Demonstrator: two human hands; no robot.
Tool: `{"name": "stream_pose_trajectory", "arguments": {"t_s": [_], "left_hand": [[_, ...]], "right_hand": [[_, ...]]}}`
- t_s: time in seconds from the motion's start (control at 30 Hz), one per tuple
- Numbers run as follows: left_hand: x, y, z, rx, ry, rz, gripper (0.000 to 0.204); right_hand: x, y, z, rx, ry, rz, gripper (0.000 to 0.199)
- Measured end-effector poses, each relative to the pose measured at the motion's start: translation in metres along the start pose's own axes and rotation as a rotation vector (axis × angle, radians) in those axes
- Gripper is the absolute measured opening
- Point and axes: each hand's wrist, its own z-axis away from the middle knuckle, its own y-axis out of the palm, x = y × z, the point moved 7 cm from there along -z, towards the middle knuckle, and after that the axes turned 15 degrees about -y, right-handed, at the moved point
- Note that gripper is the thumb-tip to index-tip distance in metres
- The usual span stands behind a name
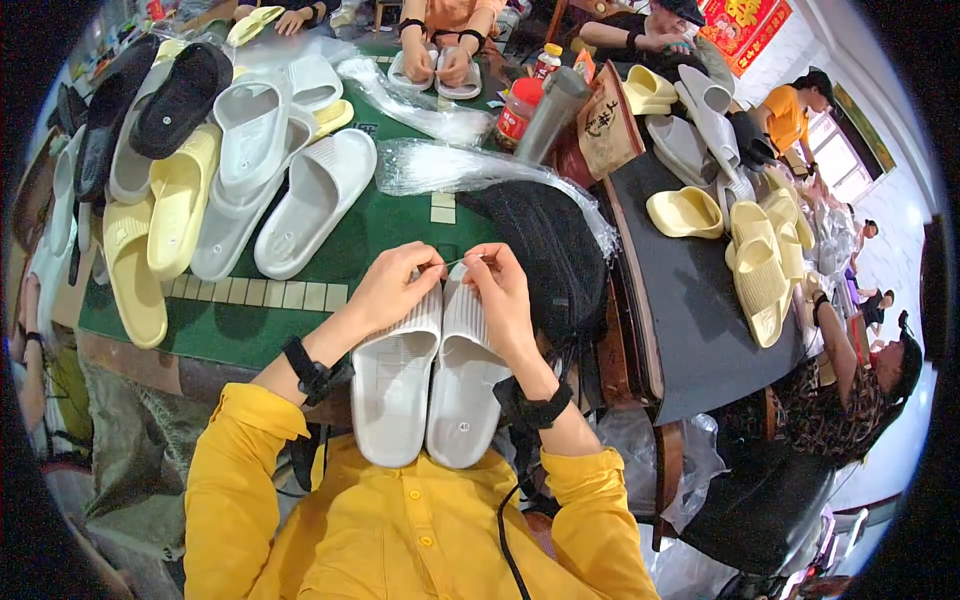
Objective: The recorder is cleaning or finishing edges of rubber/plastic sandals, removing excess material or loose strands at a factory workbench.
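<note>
A pair of light grey slippers, the left slipper [390, 390] and the right slipper [463, 400], lies side by side in front of me, with toes away and heels at my yellow shirt. My left hand [398, 285] is closed in a pinch above the left toe. Over the right toe, my right hand [505, 300] pinches too. Between the fingertips runs a thin strand [455, 262], like a plastic tie; its ends are hidden by my fingers. Bundles of clear strands, one bundle [440, 168] nearer and another bundle [415, 105] beyond, lie on the green table.
Grey, yellow and black slippers [320, 200] are heaped at the left. A black cap [545, 255] lies close to my right hand. A grey flask [555, 112] and a red-lidded jar [518, 112] stand behind it. More slippers [755, 270] sit on the dark right-hand table. Other people work around.
</note>
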Motion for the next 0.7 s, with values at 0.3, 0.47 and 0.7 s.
{"name": "stream_pose_trajectory", "arguments": {"t_s": [0.3,0.47,0.7], "left_hand": [[-0.002,-0.001,0.001,-0.001,-0.046,-0.018,0.014],[-0.002,0.000,0.000,0.002,-0.008,-0.026,0.014],[-0.003,0.000,0.000,-0.004,-0.033,-0.038,0.014]], "right_hand": [[-0.002,0.009,-0.003,0.126,-0.133,0.167,0.013],[-0.006,0.004,-0.003,0.086,-0.096,0.101,0.015],[0.002,0.009,-0.003,0.153,-0.117,0.188,0.011]]}}
